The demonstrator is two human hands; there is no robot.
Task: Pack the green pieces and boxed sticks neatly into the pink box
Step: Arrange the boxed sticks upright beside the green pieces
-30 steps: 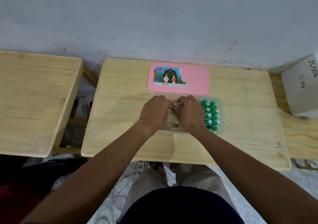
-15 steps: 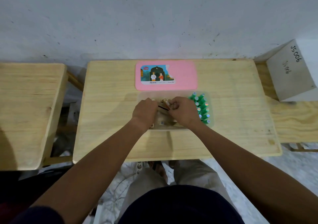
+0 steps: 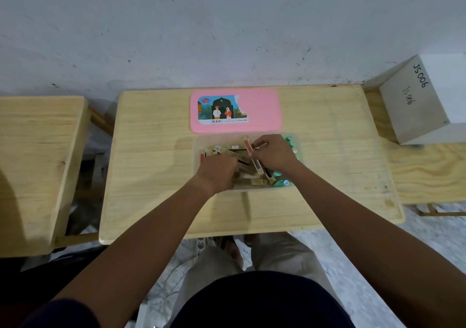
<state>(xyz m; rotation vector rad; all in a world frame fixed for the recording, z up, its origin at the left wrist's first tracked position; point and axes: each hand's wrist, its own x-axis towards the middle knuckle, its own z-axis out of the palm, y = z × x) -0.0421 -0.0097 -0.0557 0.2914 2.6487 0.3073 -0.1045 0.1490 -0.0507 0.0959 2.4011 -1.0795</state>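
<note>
A clear plastic box [image 3: 197,144] sits mid-table, with its pink lid [image 3: 263,111] lying flat just behind it. A jumble of tan boxed sticks [image 3: 252,182] fills the left and middle of the box. Green pieces [image 3: 279,179] line its right side, mostly hidden behind my right hand. My left hand [image 3: 217,170] is curled down over the pile, its fingers closed on a long tan stick box [image 3: 235,154]. My right hand [image 3: 276,154] pinches a red-ended stick box [image 3: 247,144] tilted up near the box's back wall.
The box stands on a small wooden table [image 3: 156,156]. Another wooden table [image 3: 37,166] is at the left, and a low bench [image 3: 428,174] at the right carries a white block [image 3: 418,100] marked JS006. A grey wall runs behind.
The view has shifted, so the table sits lower in frame. My left hand has dropped toward the near side of the pile. More stick boxes now show behind it.
</note>
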